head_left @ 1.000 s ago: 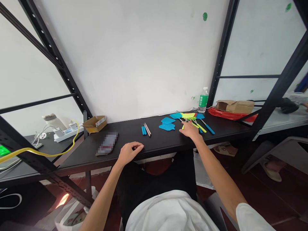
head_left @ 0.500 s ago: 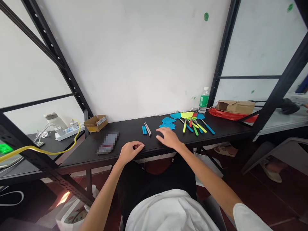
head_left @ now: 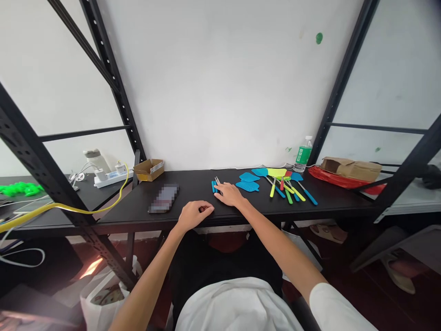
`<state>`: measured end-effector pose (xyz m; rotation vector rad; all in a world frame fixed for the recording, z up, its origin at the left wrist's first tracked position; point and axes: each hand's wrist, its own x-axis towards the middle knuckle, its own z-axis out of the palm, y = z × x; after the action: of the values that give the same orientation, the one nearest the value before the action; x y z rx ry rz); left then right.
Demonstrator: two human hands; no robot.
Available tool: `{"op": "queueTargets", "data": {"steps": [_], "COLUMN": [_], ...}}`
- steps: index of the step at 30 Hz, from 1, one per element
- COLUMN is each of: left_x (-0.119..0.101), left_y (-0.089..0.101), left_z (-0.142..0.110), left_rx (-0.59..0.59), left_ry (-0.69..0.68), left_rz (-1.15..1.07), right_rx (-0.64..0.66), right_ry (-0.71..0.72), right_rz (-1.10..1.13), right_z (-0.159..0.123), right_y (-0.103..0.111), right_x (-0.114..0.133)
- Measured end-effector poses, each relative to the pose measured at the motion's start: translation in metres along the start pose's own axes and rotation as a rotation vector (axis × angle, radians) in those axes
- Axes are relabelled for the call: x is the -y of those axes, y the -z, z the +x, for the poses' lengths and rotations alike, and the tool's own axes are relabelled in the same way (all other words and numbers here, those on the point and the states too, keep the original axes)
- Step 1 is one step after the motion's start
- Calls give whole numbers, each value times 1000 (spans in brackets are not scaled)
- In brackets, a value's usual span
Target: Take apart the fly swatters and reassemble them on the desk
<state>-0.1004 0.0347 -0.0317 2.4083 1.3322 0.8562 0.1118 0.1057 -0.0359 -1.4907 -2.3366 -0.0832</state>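
- Two slim silver metal rods [head_left: 217, 180] lie at the fingertips of the right hand [head_left: 229, 195], which reaches palm down with fingers bent and partly spread; whether they close on the rods cannot be told.
- Short blue tubes [head_left: 213, 186] sit side by side just left of those fingertips, on the black tabletop [head_left: 193, 181].
- Nearer the wearer and left of the grip, the left hand [head_left: 194, 215] rests loosely curled at the table's front edge, thumb close to forefinger; whether it holds anything is hidden.
- Just right of the grip and slightly beyond, flat blue leaf-shaped heads [head_left: 247, 185] lie one behind another, detached from any handle.
- Farther right, a fanned pile of long-handled swatters [head_left: 296, 193] shows yellow, blue and red heads pointing wallward, with yellow, green, red and blue handles toward the wearer.
- Behind that pile, a clear plastic bottle [head_left: 303, 155] with a green label stands upright near the wall; a brown cardboard box [head_left: 351, 169] rests on red plastic [head_left: 344, 180] to its right.
- Well left of the grip lie a dark slab [head_left: 164, 198], its face pixelated, and a small open carton [head_left: 149, 171] beyond it.
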Motion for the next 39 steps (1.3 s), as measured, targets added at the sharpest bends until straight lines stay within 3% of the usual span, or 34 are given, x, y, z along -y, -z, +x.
{"op": "queueTargets", "data": {"steps": [11,18,22,30,39], "left_x": [0,-1,0,2,-1], "left_y": [0,1,1,-1,0], "left_z": [-1,-2,-2,-1,-2], "left_rx": [-4,-6,-6,-16,-22], "left_ry": [10,1,-3,-3,2], "left_rz": [2,-3,1,12,4], "right_rx": [-101,-114,-115,-59,-2], "right_ry": [48,40,-59,-270,-320], "right_rz": [-101,-50,-17,-14,47], "right_z": [-27,-73,-92,-89,-88], "right_y": [11,19,24,40,42], "right_x": [16,30,33,37,25]}}
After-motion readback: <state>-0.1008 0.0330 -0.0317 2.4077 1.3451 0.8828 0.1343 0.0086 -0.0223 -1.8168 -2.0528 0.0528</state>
